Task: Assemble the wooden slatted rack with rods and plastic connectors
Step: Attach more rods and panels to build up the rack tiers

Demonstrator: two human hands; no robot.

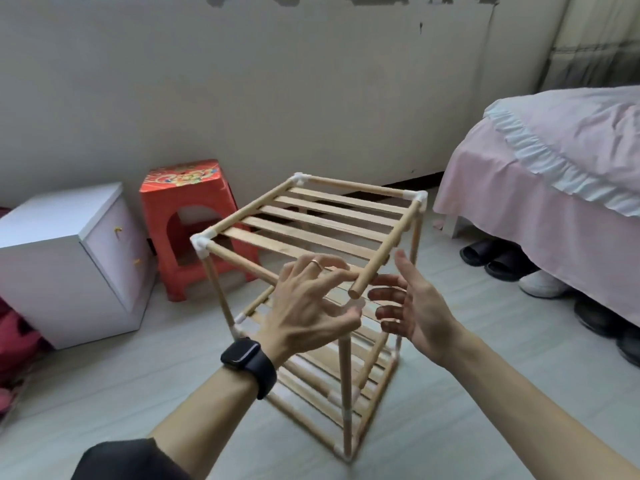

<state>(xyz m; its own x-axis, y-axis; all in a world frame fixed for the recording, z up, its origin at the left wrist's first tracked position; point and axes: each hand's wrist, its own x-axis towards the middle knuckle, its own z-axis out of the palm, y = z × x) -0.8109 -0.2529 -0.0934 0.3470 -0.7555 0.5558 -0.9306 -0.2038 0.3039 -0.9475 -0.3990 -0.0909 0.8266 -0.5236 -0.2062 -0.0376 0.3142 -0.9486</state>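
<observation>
Wooden slatted rack [311,230] with white plastic connectors [201,242] stands on the grey floor [104,393], its near top corner unjoined. Left hand [308,306] spreads its fingers over that corner, grasp unclear; right hand [415,306] hangs released alongside. Next move, apparently: cap the bare rod end [355,292].

The pale floor [104,393] carries the rack [311,233], which stands at its middle. At 10 o'clock from the rack stands a red stool [187,202], with a white cabinet [52,265] just beside it at 9. A pink-covered bed [554,188] fills 2 o'clock. Black slippers [485,254], a white shoe [540,284] and dark shoes [599,317] lie along its edge at 3. Red cloth [17,337] lies beyond the cabinet.
</observation>
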